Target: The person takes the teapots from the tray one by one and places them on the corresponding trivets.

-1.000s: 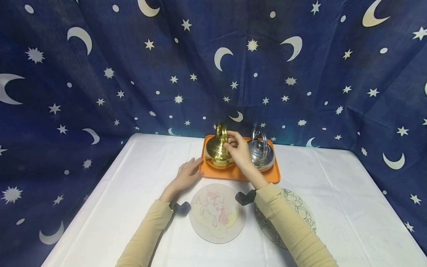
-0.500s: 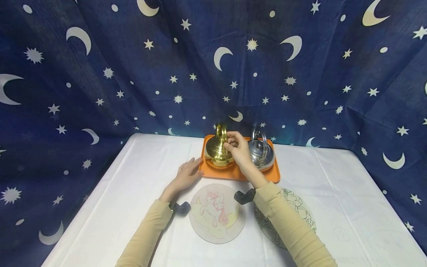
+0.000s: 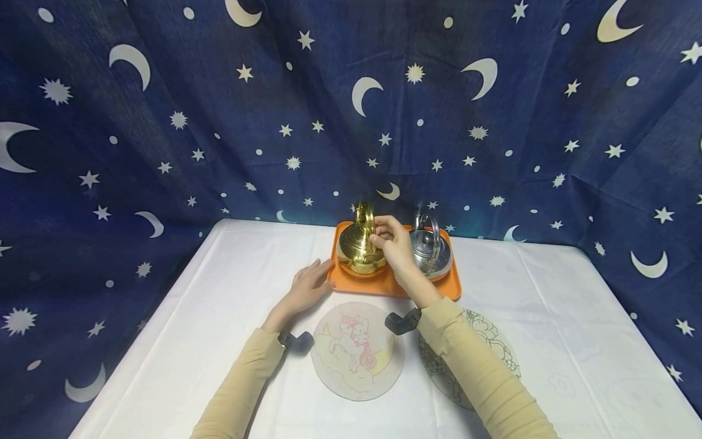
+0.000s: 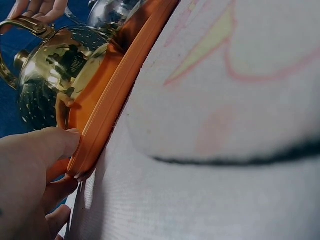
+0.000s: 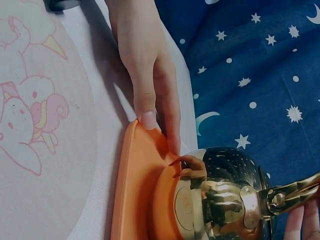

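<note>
A gold-coloured teapot (image 3: 358,250) and a silver teapot (image 3: 425,246) sit side by side on an orange tray (image 3: 378,285). With fingers and thumb, my right hand (image 3: 396,247) pinches the gold teapot's upright hoop handle (image 5: 295,194). At the tray's left edge, my left hand (image 3: 308,286) pinches the rim near the corner; its thumb (image 4: 62,141) lies on top and the other fingers are outside and below. The gold teapot stands upright within the tray. The right hand and forearm partly cover the silver teapot in the head view.
Two round mats lie on the white-clothed table (image 3: 219,305): one with a pink unicorn drawing (image 3: 356,366), one with a dark floral pattern (image 3: 488,335), partly under the right sleeve. A blue curtain (image 3: 307,122) with moons and stars hangs right behind the tray.
</note>
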{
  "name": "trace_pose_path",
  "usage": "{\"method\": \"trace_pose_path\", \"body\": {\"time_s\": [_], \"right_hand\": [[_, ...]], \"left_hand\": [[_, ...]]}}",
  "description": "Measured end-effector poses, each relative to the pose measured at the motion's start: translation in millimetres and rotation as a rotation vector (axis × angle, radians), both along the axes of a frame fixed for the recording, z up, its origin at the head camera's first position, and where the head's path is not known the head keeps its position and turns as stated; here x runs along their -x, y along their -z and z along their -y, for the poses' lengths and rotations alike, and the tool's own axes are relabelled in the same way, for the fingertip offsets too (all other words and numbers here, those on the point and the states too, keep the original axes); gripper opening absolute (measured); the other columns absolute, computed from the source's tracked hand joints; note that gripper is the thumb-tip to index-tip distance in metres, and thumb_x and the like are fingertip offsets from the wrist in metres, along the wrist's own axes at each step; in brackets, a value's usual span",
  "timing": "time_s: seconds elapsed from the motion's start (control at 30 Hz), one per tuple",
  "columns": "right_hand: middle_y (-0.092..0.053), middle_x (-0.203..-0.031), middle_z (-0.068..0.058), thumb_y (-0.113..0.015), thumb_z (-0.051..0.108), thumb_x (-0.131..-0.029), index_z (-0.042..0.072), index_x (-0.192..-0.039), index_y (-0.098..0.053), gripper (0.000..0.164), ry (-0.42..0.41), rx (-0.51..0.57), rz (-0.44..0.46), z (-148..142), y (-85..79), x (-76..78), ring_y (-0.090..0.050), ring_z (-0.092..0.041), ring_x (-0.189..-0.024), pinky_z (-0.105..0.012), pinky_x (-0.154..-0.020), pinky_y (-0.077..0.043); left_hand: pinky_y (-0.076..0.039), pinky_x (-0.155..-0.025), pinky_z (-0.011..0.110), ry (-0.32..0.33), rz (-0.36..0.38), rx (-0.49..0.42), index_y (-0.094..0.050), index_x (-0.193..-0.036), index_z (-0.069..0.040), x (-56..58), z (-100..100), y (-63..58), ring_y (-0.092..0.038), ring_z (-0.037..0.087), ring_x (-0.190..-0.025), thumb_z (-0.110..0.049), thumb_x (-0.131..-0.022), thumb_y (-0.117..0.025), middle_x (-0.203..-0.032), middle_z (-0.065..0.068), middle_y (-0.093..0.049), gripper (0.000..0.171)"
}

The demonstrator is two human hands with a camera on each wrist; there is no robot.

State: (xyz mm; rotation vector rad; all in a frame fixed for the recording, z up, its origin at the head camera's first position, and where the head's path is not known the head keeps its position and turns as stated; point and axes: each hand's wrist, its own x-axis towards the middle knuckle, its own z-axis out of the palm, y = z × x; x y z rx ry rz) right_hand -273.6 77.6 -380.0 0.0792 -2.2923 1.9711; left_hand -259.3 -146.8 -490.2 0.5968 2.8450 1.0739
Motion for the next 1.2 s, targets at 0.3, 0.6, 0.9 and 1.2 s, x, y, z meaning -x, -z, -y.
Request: {"method": "trace_pose_path", "body": {"time_s": [0.3, 0.6, 0.9, 1.2], "right_hand": [[-0.053, -0.082, 0.006, -0.062, -0.007, -0.085, 0.001, -0.116, -0.06, 0.033, -0.023, 0.036, -0.005, 0.0, -0.6, -1.1, -0.051, -0.009, -0.077, -0.023, -0.065, -0.041], [-0.053, -0.082, 0.005, -0.062, -0.007, -0.085, 0.003, -0.113, -0.063, 0.031, -0.027, 0.036, -0.009, 2.0, -2.7, -3.8, -0.051, -0.01, -0.076, -0.025, -0.063, -0.04], [-0.056, -0.088, 0.003, -0.062, -0.007, -0.085, 0.003, -0.115, -0.063, 0.032, -0.051, 0.042, -0.008, -0.2, -3.2, -8.2, -0.054, -0.009, -0.081, -0.025, -0.066, -0.042], [-0.056, -0.087, 0.007, -0.061, -0.007, -0.085, 0.001, -0.116, -0.062, 0.032, -0.078, 0.066, -0.015, -2.2, -10.3, -15.4, -0.055, -0.007, -0.082, -0.018, -0.072, -0.044]], "left_hand": [[-0.01, -0.119, 0.058, 0.004, -0.007, 0.003, -0.037, -0.148, -0.012, -0.7, -0.2, 0.4, -0.02, 0.034, -0.148, -0.03, -0.096, -0.054, -0.155, 0.01, -0.036, 0.058], [-0.009, -0.12, 0.055, -0.003, -0.003, 0.008, -0.038, -0.148, -0.012, -0.7, 0.9, 1.3, -0.02, 0.032, -0.149, -0.03, -0.097, -0.053, -0.156, 0.009, -0.035, 0.057], [-0.01, -0.12, 0.055, -0.007, -0.002, 0.004, -0.037, -0.148, -0.013, -0.2, 0.5, 1.7, -0.02, 0.032, -0.149, -0.031, -0.097, -0.053, -0.156, 0.008, -0.035, 0.057], [-0.007, -0.12, 0.055, -0.003, 0.014, -0.003, -0.035, -0.149, -0.014, -0.3, 0.4, -0.4, -0.018, 0.032, -0.15, -0.032, -0.097, -0.053, -0.156, 0.007, -0.034, 0.057]]}}
